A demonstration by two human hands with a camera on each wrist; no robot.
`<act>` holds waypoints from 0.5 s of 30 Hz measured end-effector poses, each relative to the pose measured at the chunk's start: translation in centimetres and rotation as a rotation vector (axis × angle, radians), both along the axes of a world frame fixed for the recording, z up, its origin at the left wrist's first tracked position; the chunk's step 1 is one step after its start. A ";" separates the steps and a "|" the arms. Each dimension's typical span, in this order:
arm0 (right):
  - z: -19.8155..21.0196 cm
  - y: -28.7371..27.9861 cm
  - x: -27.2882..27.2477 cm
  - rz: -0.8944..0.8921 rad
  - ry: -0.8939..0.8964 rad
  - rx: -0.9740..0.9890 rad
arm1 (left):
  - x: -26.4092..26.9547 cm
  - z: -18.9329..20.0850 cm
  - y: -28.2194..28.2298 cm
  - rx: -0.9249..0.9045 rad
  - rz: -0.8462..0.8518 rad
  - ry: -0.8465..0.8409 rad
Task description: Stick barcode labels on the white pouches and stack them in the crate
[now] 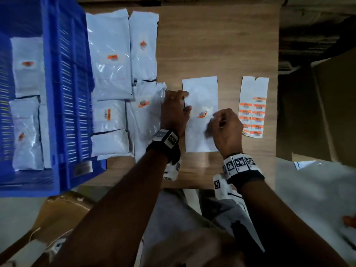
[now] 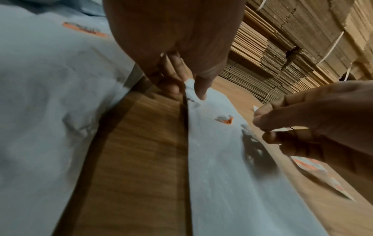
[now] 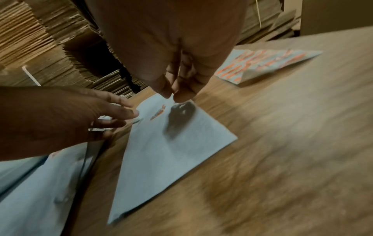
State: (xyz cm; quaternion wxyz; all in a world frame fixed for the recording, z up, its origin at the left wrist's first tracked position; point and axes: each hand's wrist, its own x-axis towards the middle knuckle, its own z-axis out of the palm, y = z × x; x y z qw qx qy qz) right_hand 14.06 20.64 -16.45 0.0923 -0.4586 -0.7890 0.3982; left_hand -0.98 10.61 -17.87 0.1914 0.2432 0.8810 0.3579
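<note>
A white pouch (image 1: 200, 132) (image 2: 218, 175) (image 3: 171, 159) lies flat on the wooden table, with an orange barcode label (image 1: 203, 114) (image 2: 225, 119) (image 3: 158, 112) stuck near its middle. My left hand (image 1: 177, 108) (image 3: 113, 118) rests at the pouch's left edge with the fingers spread fairly straight and the thumb (image 2: 201, 91) on top. My right hand (image 1: 221, 120) (image 2: 268, 126) (image 3: 175, 94) hovers just right of the label, thumb and forefinger pinched together with nothing visible between them. The label sheet (image 1: 253, 112) (image 3: 268, 63) lies to the right. The blue crate (image 1: 57, 93) at left holds labelled pouches (image 1: 27, 70).
Several labelled pouches (image 1: 111, 60) (image 2: 50, 95) are piled between the crate and the middle pouch. Stacks of flat cardboard (image 2: 302, 39) stand behind the table. A cardboard box (image 1: 335, 105) and a white plastic pile (image 1: 317, 199) sit at the right, off the table edge.
</note>
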 end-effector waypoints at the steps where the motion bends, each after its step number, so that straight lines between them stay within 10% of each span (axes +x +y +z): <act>1: 0.0 -0.3 -0.3 0.012 0.002 0.005 | 0.0 0.0 0.1 0.022 -0.005 -0.028; 15: -2.0 -1.7 -1.6 -0.056 0.021 0.124 | -2.3 -1.4 3.5 -0.146 -0.076 -0.172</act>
